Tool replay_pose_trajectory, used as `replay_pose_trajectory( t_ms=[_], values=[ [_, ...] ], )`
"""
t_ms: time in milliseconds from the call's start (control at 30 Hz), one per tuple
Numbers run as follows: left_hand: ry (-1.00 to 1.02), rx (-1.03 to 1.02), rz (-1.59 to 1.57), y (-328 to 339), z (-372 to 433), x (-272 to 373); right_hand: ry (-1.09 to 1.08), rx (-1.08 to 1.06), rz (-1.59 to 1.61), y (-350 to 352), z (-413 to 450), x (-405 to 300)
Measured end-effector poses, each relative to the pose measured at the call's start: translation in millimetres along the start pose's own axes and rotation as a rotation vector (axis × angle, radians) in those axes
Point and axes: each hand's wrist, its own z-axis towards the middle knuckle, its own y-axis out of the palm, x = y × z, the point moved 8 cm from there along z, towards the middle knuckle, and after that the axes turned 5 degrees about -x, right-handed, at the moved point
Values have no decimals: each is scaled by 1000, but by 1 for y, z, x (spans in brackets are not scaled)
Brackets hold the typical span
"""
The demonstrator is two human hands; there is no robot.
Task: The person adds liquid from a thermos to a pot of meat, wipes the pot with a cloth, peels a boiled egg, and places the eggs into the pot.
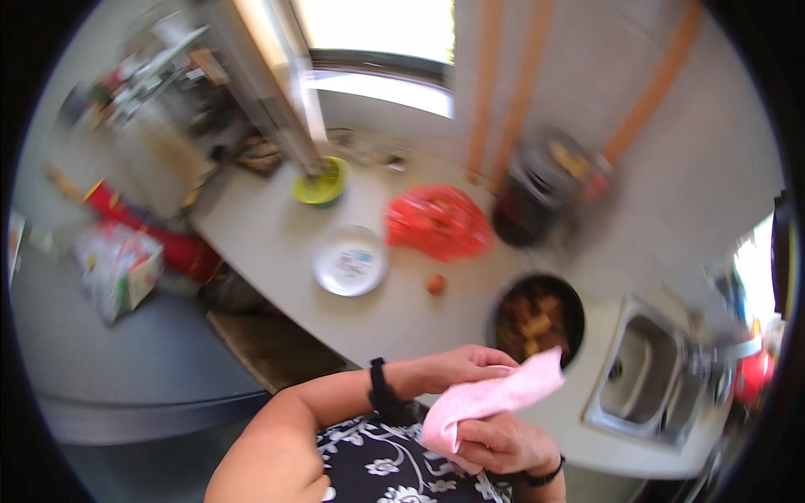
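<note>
A folded pink cloth (494, 393) is held in front of my body, close to the counter's front edge. My left hand (468, 370) grips its upper edge, thumb and fingers together. Lower down, my right hand (500, 442) is closed around the cloth's other part. Just beyond the cloth stands a dark round pot (582, 314) with brown and yellowish food pieces (538, 320) inside. The cloth hides a bit of its near rim. A brown egg (435, 285) lies on the counter, left of the pot.
The pale counter (402, 320) bears a white plate (349, 261), a red plastic bag (437, 221), a yellow-green bowl (321, 182) and a tall dark pot (531, 195) near the wall. A steel double sink (638, 358) lies right. Plastic-bagged goods (119, 267) sit at far left.
</note>
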Motion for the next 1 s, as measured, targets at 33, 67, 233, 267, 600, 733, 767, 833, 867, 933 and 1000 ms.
replay_pose_trajectory(
  t_ms=[33,67,233,267,600,733,767,833,867,933,1000],
  values=[
    [46,-25,0,-4,-16,28,218,-107,-44,7,7,12],
    [112,23,10,-15,-36,64,159,46,-147,-7,20,5],
    [621,170,205,-75,-197,191,110,745,-475,-54,109,-8],
    [711,207,359,-84,-225,205,142,691,-387,-53,146,-9],
    [673,1318,993,-204,-477,316,-171,463,127,-41,509,-1],
    [833,1333,972,-234,-531,353,-200,238,-3,-10,627,-1],
    [847,1327,973,-242,-537,368,-167,210,-189,-15,649,-3],
    [972,1309,898,-256,-561,390,-200,134,19,-3,687,-26],
    [994,1402,936,-261,-574,402,-102,105,96,-2,706,-28],
    [970,1423,1050,-291,-588,427,-87,121,-23,-23,743,-24],
    [954,1539,1092,-317,-601,448,-168,222,-5,-43,782,-22]
  ],
)
